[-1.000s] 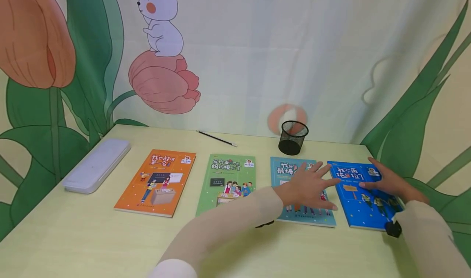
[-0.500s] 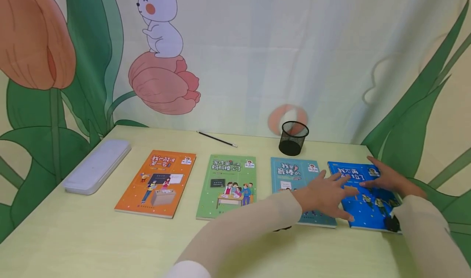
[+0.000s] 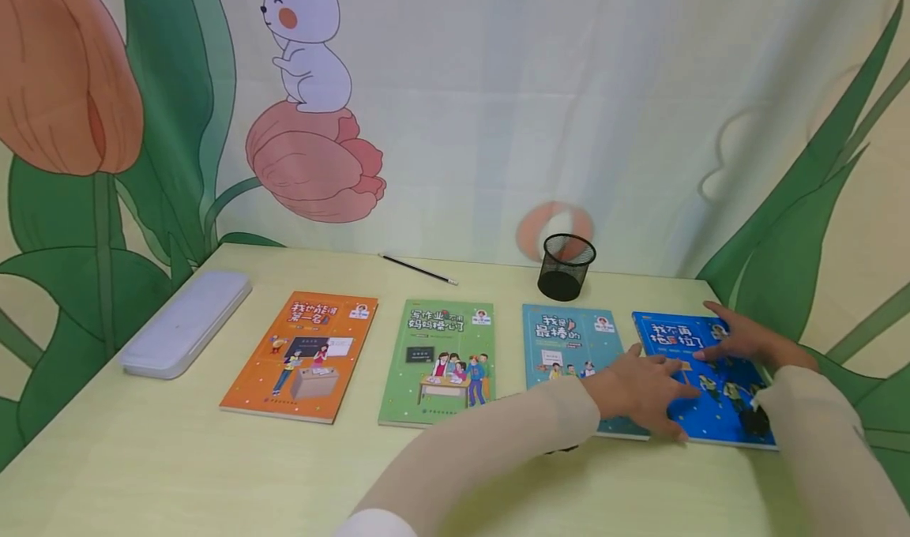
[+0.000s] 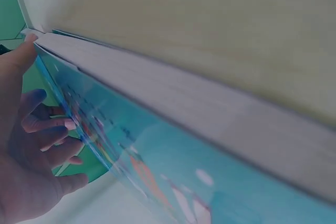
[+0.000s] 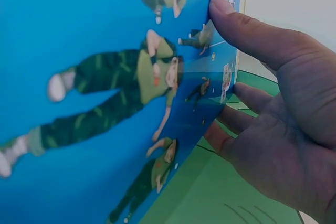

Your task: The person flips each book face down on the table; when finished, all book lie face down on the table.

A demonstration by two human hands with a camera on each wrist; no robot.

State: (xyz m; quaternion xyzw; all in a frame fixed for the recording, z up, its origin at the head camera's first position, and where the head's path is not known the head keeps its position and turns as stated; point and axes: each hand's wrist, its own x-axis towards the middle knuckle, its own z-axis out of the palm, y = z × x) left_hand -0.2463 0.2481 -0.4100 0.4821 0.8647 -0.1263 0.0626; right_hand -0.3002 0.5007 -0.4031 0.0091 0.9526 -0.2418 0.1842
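Note:
In the head view a blue book (image 3: 711, 411) lies flat at the right end of a row on the table. My right hand (image 3: 764, 343) holds its right side. In the right wrist view the thumb (image 5: 223, 4) lies on the illustrated cover, while the other fingers bend in at the edge. My left hand (image 3: 643, 391), fingers spread, reaches across the teal book (image 3: 569, 332) to the blue book's left side, its thumb close to the near corner. The left wrist view looks along the page edges of the teal book (image 4: 173, 82), past which the left fingers (image 4: 65, 150) extend.
A green book (image 3: 434, 363) and an orange book (image 3: 302, 355) lie to the left. Behind the row are a black mesh pen holder (image 3: 565, 272) and a pencil (image 3: 419, 268). A white pencil case (image 3: 188, 324) sits by the table's left edge.
My left hand has moved right and slightly toward me, from above the teal book to the blue book's left side. My right hand stays at the blue book's right side.

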